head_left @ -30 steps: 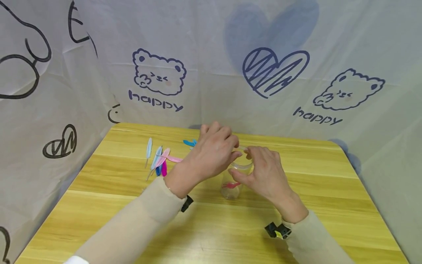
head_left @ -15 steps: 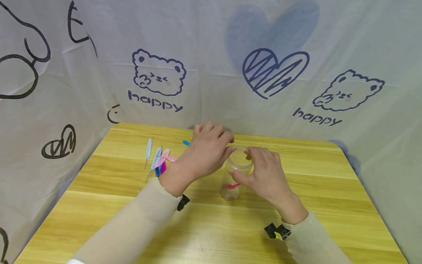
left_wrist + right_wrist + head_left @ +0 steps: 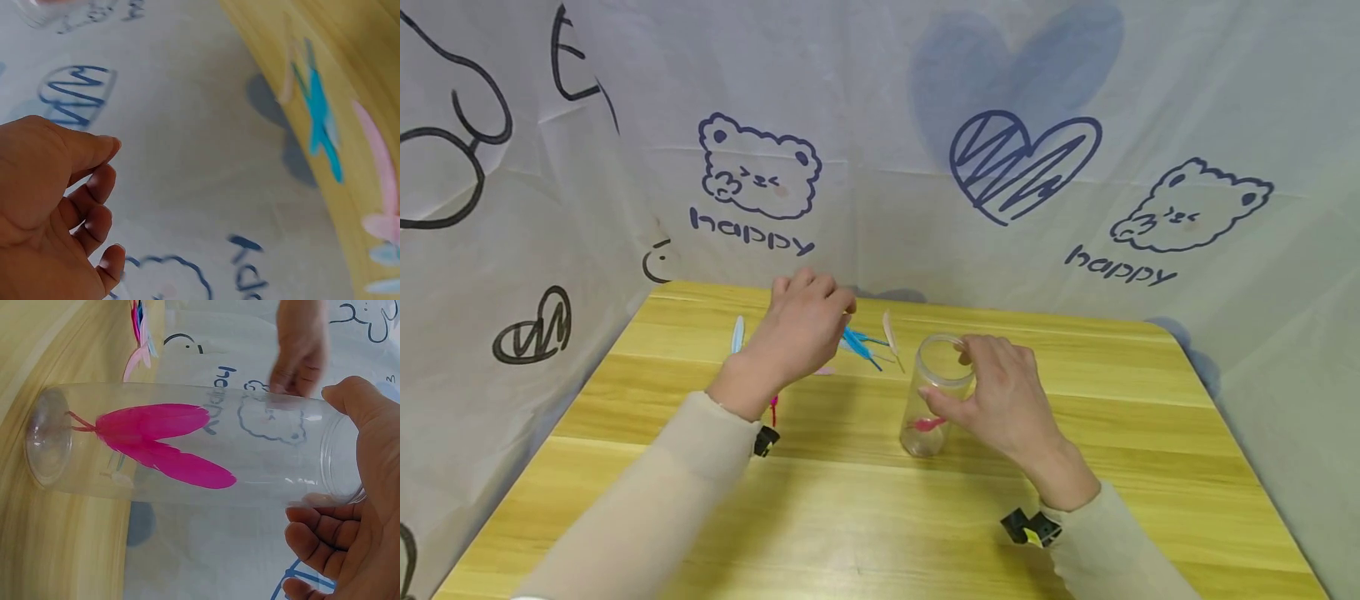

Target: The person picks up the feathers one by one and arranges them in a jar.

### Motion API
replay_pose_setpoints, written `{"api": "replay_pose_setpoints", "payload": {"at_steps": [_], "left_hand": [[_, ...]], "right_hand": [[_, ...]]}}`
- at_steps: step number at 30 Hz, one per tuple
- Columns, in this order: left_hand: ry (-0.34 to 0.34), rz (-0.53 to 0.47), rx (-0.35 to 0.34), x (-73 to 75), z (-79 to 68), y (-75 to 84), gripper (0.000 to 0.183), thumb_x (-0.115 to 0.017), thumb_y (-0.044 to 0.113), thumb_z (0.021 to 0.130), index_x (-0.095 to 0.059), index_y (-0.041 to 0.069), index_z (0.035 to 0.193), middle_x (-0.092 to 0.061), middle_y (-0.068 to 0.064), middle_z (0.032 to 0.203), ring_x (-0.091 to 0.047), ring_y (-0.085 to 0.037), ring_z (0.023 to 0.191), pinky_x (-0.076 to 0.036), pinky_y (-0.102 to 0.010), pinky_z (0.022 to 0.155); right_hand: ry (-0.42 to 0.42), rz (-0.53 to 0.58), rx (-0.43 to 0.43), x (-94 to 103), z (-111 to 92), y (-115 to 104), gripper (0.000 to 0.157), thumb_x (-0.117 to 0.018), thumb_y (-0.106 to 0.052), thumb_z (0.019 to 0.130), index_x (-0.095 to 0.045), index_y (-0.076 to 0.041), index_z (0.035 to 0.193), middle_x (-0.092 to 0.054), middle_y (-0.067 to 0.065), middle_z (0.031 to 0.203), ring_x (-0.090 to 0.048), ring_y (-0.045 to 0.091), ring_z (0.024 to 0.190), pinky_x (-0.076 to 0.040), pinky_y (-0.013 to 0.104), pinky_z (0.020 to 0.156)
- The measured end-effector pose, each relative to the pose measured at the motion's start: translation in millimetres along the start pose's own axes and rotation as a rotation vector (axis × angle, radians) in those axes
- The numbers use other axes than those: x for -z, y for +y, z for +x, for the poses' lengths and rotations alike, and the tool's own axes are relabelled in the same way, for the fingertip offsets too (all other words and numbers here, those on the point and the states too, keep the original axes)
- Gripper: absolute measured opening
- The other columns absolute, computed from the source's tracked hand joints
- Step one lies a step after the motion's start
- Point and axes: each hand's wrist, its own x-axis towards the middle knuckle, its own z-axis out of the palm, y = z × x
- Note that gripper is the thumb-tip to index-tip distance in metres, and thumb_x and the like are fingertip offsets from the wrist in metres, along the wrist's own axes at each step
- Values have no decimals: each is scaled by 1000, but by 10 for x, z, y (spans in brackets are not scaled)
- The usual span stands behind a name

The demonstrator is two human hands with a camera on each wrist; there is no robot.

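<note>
The clear jar (image 3: 269, 475), with two magenta feathers (image 3: 153, 423) inside, stands upright on the bench (image 3: 1112, 450), its rim grasped by the right hand's (image 3: 1009, 396) fingers, while the left hand (image 3: 797, 329), fingers released and loosely curled, hovers near blue feathers (image 3: 856, 342).

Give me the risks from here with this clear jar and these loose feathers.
The right hand holds the clear jar only near its rim, so a bump could tip it and perhaps spill the magenta feathers inside.

The blue feathers cross one another, so picking one with the left hand might drag its neighbour.

They also lie near the table's far edge; a careless brush could push them off.
</note>
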Motion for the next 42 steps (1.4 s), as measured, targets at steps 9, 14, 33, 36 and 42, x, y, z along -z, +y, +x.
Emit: {"api": "replay_pose_setpoints", "payload": {"at_steps": [9,14,33,36,42], "left_hand": [[-214,26,103,-168,-147,-440,18,-72,17,101,-75,12,118,-68,-7,113,-49,-31,110,-35,-51,92],[-315,75,96,-270,-240,-611,19,-74,15,99,-75,12,118,-69,-7,112,-50,-32,103,-36,-50,87],[-505,175,98,-808,-335,-833,23,-69,-3,97,-73,12,114,-67,-10,113,-49,-33,104,-36,-52,88],[-520,181,99,-839,-323,-825,24,-71,-2,96,-73,12,116,-68,-10,116,-49,-32,105,-38,-53,89],[-501,193,78,-879,-311,-794,23,-73,-2,95,-73,12,112,-71,-9,116,-51,-32,106,-39,-52,89]], "right_hand": [[-6,-8,-7,14,-1,3,66,-90,-49,78,-62,-6,119,-69,10,105,-65,30,100,-44,53,92],[-6,-5,-10,11,-1,1,66,-91,-48,78,-61,-6,120,-69,9,105,-64,30,99,-44,53,91],[18,-5,19,5,-11,6,65,-90,-48,78,-61,-6,118,-68,8,102,-65,28,94,-45,54,89],[19,-2,21,6,-13,7,64,-90,-48,77,-61,-7,117,-68,7,101,-64,27,93,-45,53,89],[23,-3,23,-2,-7,6,64,-92,-46,77,-60,-7,116,-68,8,101,-64,29,95,-45,53,88]]}}
